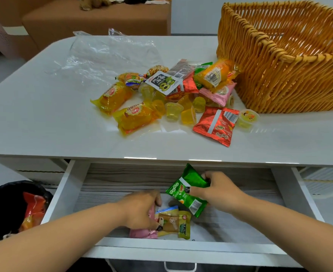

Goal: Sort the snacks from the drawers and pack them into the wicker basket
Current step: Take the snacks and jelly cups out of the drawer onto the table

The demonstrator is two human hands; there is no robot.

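Both hands are inside the open white drawer [187, 247] under the table. My right hand [218, 190] grips a green snack packet [187, 190], lifted above the drawer floor. My left hand [142, 209] curls over a small heap of packets at the drawer's front: a pink packet [142, 233], a yellow-brown pouch [178, 222] and a blue-edged one; which of them it holds I cannot tell. On the table lies a pile of snacks [171, 99]: yellow packets, jelly cups, red and pink packets. The wicker basket [287, 61] stands at the table's right rear.
A crumpled clear plastic bag [110, 54] lies on the white table [44, 124] behind the pile. A black bag [10, 205] with red and orange packets sits on the floor at the left. A brown sofa [95, 18] stands beyond the table.
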